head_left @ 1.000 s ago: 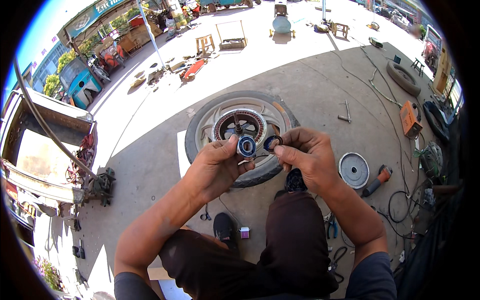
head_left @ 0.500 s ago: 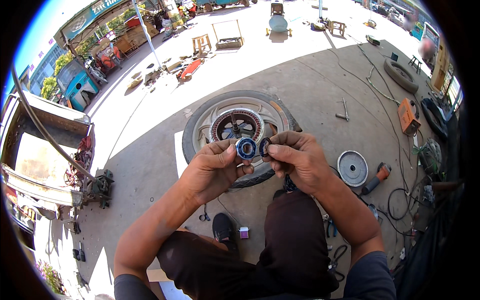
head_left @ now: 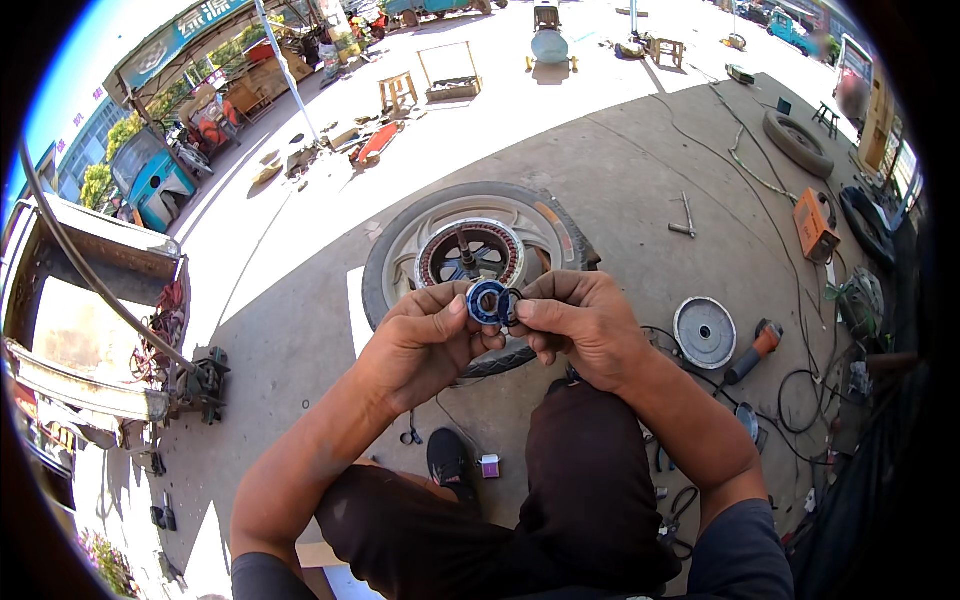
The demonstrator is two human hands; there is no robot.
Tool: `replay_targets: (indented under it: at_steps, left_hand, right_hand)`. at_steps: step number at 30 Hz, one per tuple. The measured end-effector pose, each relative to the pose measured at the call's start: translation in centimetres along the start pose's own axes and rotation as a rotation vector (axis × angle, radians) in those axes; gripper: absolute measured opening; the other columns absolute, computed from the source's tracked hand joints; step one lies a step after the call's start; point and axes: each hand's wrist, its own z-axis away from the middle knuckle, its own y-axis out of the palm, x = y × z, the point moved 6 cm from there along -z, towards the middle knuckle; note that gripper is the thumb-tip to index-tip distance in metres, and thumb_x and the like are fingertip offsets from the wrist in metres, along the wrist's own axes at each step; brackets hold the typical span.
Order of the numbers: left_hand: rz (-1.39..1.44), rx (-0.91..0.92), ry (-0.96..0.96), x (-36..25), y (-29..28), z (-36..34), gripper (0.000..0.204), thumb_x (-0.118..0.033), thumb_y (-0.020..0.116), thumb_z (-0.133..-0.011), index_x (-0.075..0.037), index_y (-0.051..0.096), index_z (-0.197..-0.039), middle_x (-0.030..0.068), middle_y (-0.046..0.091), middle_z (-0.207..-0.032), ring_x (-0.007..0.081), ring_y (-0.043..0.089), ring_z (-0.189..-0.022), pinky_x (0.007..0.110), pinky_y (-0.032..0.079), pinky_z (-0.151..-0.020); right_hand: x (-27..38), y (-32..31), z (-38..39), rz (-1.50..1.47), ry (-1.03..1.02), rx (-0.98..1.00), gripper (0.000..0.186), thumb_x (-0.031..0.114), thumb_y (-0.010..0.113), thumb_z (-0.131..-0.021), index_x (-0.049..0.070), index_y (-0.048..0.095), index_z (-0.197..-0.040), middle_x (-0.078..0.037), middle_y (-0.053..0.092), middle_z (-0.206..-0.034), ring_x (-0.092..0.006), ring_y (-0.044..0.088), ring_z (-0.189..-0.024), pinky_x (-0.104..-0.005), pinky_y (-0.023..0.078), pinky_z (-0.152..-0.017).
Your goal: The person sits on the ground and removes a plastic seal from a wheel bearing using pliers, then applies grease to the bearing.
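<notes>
My left hand (head_left: 424,328) pinches a ball bearing (head_left: 478,303) between thumb and fingers, its blue-tinted face turned up toward me. Between the thumb and fingers of my right hand (head_left: 588,328) is a thin dark ring-shaped seal (head_left: 511,304). The seal is at the bearing's right edge and partly overlaps it; whether they touch I cannot tell. Below both hands a wheel with a tyre (head_left: 384,252) lies flat on the ground. Its open hub (head_left: 429,254) shows a ring of windings and an upright axle (head_left: 466,254). My hands hide the wheel's near part.
To the right lie a round metal cover (head_left: 704,333), an angle grinder (head_left: 757,350) and a T-shaped tool (head_left: 686,218). An orange machine (head_left: 816,228) stands beyond, among cables. A small purple box (head_left: 489,466) sits by my shoe. A rusty cart (head_left: 95,270) is at left.
My right hand has moved left, bringing the seal from beside the bearing to overlap its right edge. The left hand keeps hold of the bearing.
</notes>
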Motion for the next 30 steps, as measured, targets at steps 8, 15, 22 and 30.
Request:
replay_targets:
  at_steps: [8,15,22,30]
  left_hand:
    - [-0.031,0.009,0.004,0.08,0.0,-0.02,0.027,-0.017,0.063,-0.097,0.001,0.06,-0.116,0.0077,0.067,-0.104,0.0188,0.062,-0.097,0.037,0.048,-0.093]
    - [-0.067,0.0,0.036,0.15,-0.09,0.0,0.033,-0.015,0.068,-0.092,0.003,0.06,-0.119,0.0114,0.068,-0.107,0.0211,0.063,-0.095,0.038,0.049,-0.09]
    - [-0.122,-0.008,0.063,0.21,-0.48,-0.05,0.034,-0.017,0.068,-0.093,0.004,0.06,-0.119,0.0114,0.068,-0.107,0.0196,0.063,-0.094,0.037,0.049,-0.09]
    - [-0.132,-0.006,0.062,0.11,-0.51,-0.02,0.033,-0.017,0.067,-0.094,0.002,0.06,-0.119,0.0105,0.069,-0.106,0.0189,0.063,-0.094,0.037,0.049,-0.09]
  right_hand:
    - [-0.02,-0.27,-0.03,-0.009,-0.001,-0.027,0.015,0.012,0.071,-0.089,-0.002,0.069,-0.093,-0.007,0.071,-0.08,-0.0074,0.062,-0.061,-0.0216,0.052,-0.052]
    - [-0.04,-0.44,-0.06,-0.015,-0.01,-0.051,0.014,0.012,0.071,-0.089,-0.001,0.069,-0.092,-0.007,0.071,-0.08,-0.0079,0.062,-0.061,-0.0219,0.052,-0.051]
    - [0.14,-0.44,-0.05,-0.014,-0.002,-0.056,0.013,0.012,0.071,-0.088,-0.001,0.07,-0.092,-0.008,0.071,-0.081,-0.0081,0.062,-0.061,-0.0223,0.052,-0.05]
    - [0.21,-0.13,0.49,-0.108,0.003,-0.004,0.011,0.011,0.069,-0.09,0.0,0.069,-0.092,-0.009,0.071,-0.079,-0.0092,0.062,-0.056,-0.0229,0.051,-0.049]
